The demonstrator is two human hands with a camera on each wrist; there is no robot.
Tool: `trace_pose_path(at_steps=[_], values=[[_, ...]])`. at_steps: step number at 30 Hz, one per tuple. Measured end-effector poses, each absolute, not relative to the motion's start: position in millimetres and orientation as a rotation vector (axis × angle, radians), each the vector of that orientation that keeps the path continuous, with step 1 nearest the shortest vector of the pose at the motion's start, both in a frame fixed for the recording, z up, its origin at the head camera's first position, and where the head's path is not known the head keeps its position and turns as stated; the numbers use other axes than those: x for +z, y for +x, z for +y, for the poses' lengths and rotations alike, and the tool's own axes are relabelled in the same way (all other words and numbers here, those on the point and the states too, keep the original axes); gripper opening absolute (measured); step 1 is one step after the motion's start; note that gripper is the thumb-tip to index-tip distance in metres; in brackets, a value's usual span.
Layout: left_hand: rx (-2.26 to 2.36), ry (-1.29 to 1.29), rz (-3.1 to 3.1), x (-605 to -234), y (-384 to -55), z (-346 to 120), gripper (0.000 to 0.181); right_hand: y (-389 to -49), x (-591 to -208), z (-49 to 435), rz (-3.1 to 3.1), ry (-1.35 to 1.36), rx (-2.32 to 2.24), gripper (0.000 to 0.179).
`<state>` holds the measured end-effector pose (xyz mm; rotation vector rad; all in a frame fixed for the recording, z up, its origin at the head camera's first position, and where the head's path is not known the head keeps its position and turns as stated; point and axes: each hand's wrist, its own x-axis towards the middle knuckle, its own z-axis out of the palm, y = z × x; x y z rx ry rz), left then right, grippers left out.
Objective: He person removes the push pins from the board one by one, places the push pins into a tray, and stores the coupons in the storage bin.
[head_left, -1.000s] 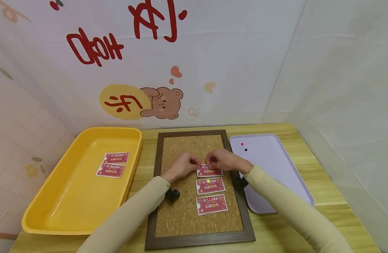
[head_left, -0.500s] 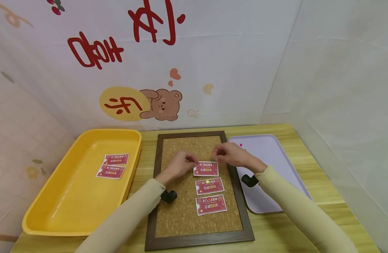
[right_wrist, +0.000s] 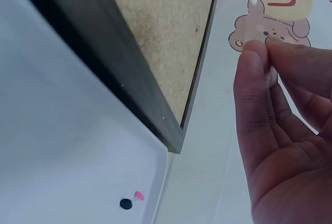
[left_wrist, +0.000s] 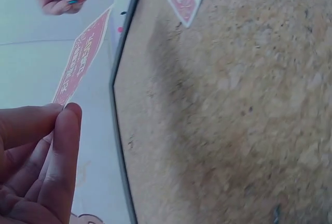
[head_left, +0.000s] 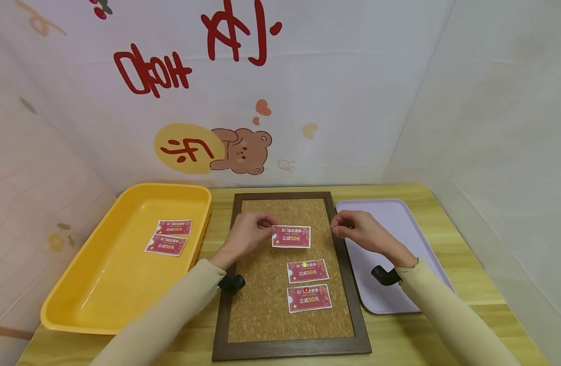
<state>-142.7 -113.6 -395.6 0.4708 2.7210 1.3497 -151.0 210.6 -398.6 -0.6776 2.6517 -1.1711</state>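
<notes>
One coupon (head_left: 291, 237), pinched by the left hand's (head_left: 249, 233) fingers, has been drawn farther from two pinned coupons (head_left: 308, 274); a teal pin (left_wrist: 73, 1) is pinched in the right hand (head_left: 364, 231), fastening apparently unfinished

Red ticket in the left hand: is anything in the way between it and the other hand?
No, nothing visible: just an open gap separates the red ticket, pinched by the left hand, from the right hand, which pinches a small teal thing.
</notes>
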Motion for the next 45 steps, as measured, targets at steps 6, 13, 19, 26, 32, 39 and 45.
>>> trace_pose_path(at_steps=[6,13,19,26,32,39,45], values=[[1.458,0.419,2.620,-381,-138,-129,0.012,-145,-402,217,2.673,-0.685,-1.196,0.003],[1.468,0.360,2.640,-366,-132,-158,0.015,-140,-402,223,2.714,-0.644,-1.231,0.005],[1.429,0.299,2.689,-361,-124,-182,0.014,-135,-400,233,2.730,-0.601,-1.236,0.003],[1.482,0.221,2.656,-355,-117,-208,0.018,-134,-398,240,2.729,-0.585,-1.272,0.003],[1.469,0.140,2.659,-350,-114,-231,0.023,-133,-399,243,2.729,-0.574,-1.290,0.004],[1.468,0.092,2.691,-343,-111,-260,0.027,-133,-402,250,2.730,-0.561,-1.306,0.006],[1.464,0.040,2.699,-344,-108,-284,0.033,-134,-405,256,2.716,-0.530,-1.312,0.009]])
